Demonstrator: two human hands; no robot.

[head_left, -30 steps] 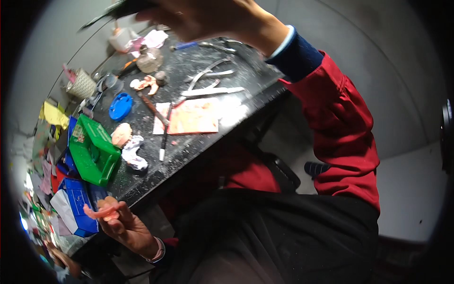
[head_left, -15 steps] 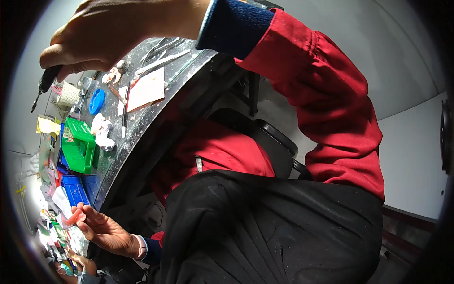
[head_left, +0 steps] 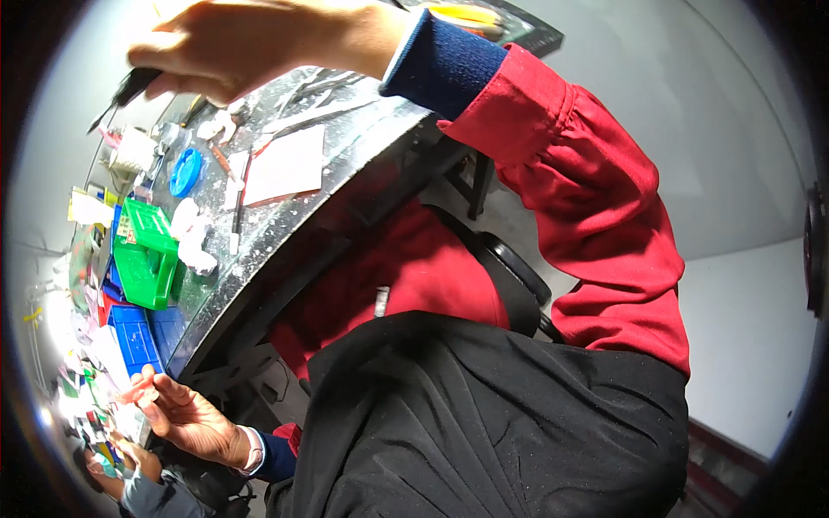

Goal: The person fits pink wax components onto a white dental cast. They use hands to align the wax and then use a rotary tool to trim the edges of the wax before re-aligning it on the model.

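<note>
In the upper left, my right hand (head_left: pixel 233 47) is closed round a dark-handled tool (head_left: pixel 136 86). Its thin tip points down and left; blur and glare hide its exact kind. My left hand (head_left: pixel 194 425), at the lower left, pinches a small pinkish-red piece (head_left: pixel 138 393) between thumb and fingertips. The piece is too small to make out in detail. The tool and the piece are well apart. Closest to my left hand on the bench is a blue plastic bin (head_left: pixel 136 341).
The dark bench (head_left: pixel 285 211) curves along the left. On it lie a green bin (head_left: pixel 142 268), crumpled white tissue (head_left: pixel 194 237), a blue ring-shaped lid (head_left: pixel 185 173), a pale flat pad (head_left: pixel 289 164) and a brush-like tool (head_left: pixel 237 216). Another person's hand (head_left: pixel 138 457) shows at lower left.
My right hand with the tool has shifted a little to the right and up in the picture. The view has turned slightly. My left hand still pinches the piece.
</note>
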